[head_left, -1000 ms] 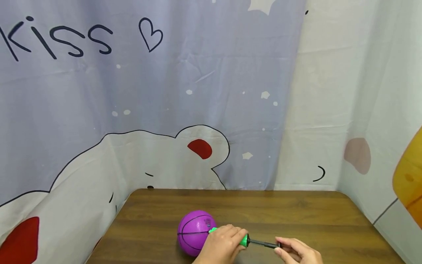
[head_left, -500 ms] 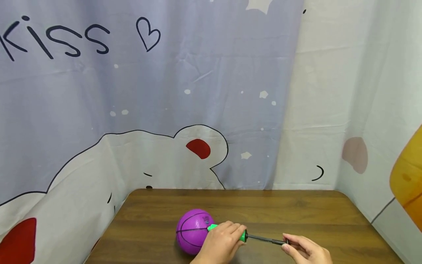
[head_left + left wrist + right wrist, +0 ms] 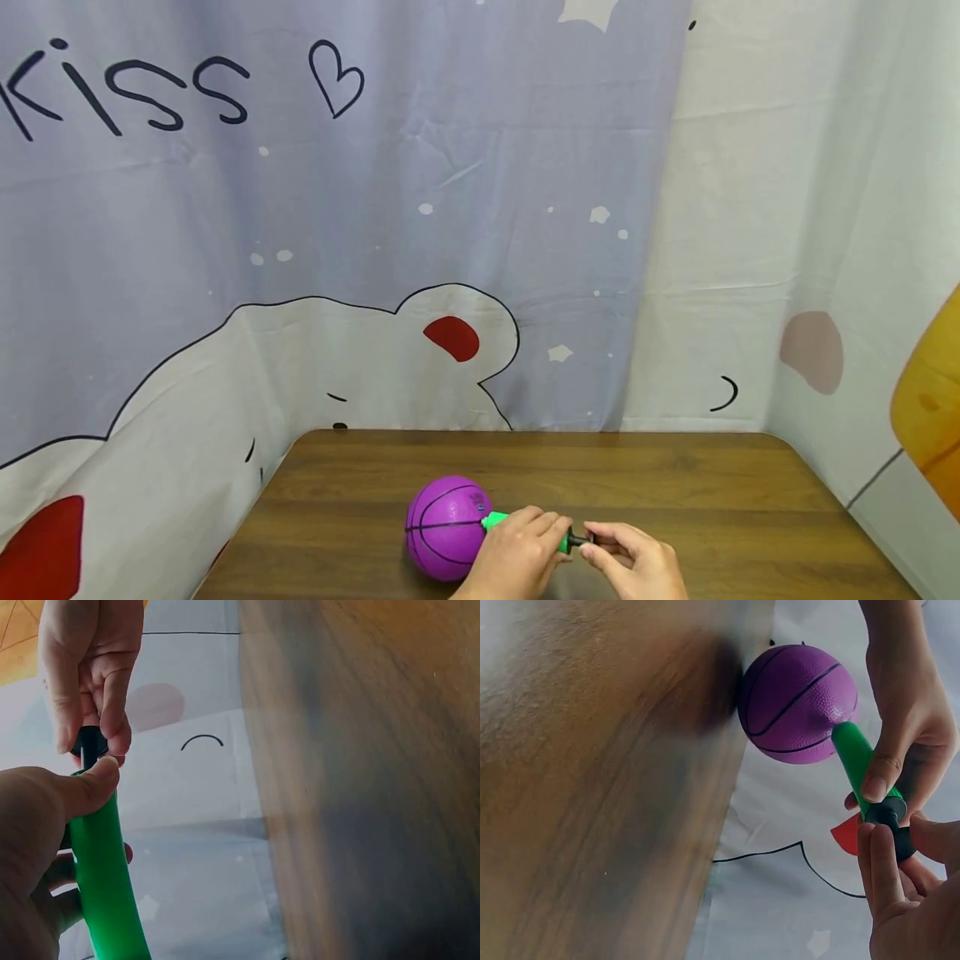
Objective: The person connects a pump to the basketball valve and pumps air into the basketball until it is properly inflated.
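Observation:
A purple ball (image 3: 444,533) with black basketball lines sits on the wooden table. The nozzle end of a green hand pump (image 3: 109,877) meets its right side, and the ball's skin dents there in the right wrist view. My left hand (image 3: 517,550) wraps round the pump barrel, thumb along its top near the black cap. Fingers and thumb of my right hand (image 3: 633,558) pinch the black pump handle (image 3: 901,844). Only a short stretch of the rod shows between handle and barrel. The needle itself is hidden.
The brown wooden table (image 3: 675,475) reaches back to a printed curtain (image 3: 450,167) with bear figures, stars and lettering. More curtain (image 3: 862,250) hangs along the table's right side.
My right hand first drew the pump handle out to the right, then pushed it left, close to the barrel. My left hand keeps its grip, and the ball has shifted only slightly.

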### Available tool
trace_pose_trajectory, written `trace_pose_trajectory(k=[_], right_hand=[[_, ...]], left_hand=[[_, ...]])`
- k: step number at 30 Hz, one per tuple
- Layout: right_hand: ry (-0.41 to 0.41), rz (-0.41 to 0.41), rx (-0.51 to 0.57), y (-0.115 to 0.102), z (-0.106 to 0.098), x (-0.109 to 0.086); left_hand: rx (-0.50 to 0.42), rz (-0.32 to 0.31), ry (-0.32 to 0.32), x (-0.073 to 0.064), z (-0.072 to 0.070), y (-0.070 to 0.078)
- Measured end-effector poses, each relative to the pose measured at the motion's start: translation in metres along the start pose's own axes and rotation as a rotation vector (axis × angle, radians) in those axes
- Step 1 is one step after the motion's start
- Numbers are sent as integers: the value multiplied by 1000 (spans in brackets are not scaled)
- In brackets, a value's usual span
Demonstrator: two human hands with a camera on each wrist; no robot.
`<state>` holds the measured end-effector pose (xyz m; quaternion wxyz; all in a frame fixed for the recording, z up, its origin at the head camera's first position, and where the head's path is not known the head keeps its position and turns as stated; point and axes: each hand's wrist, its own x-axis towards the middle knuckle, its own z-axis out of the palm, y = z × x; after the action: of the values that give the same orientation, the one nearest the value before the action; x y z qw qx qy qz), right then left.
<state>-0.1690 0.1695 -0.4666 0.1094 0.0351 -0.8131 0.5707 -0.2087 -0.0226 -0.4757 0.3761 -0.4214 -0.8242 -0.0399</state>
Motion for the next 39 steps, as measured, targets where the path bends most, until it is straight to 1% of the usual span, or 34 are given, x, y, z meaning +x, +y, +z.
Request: trace_pose_trajectory(k=[4, 8, 11, 14, 18, 21, 25, 32, 35, 39], right_hand=[[-39, 34, 7, 1, -2, 3], [-60, 66, 9, 7, -3, 4], [-68, 86, 30, 10, -4, 5], [-76, 94, 50, 11, -5, 6], [-87, 91, 47, 12, -7, 9], [-90, 95, 40, 13, -8, 11], [-77, 101, 18, 13, -9, 14], [-47, 95, -26, 12, -12, 16], [-49, 99, -14, 13, -12, 17], [-44, 105, -10, 14, -12, 18]], left_hand=[[-22, -19, -21, 1, -1, -2], [-42, -40, -60, 1, -2, -2], [-56, -52, -83, 2, -1, -2], [-76, -66, -108, 3, 1, -3], [-98, -87, -136, 4, 1, -2], [-101, -98, -141, 5, 2, -3], [-64, -100, -127, 3, 1, -6], [-10, -117, -137, -1, -5, -16], [-9, -147, -153, -4, -9, -24], [-28, -215, -199, -10, -16, -37]])
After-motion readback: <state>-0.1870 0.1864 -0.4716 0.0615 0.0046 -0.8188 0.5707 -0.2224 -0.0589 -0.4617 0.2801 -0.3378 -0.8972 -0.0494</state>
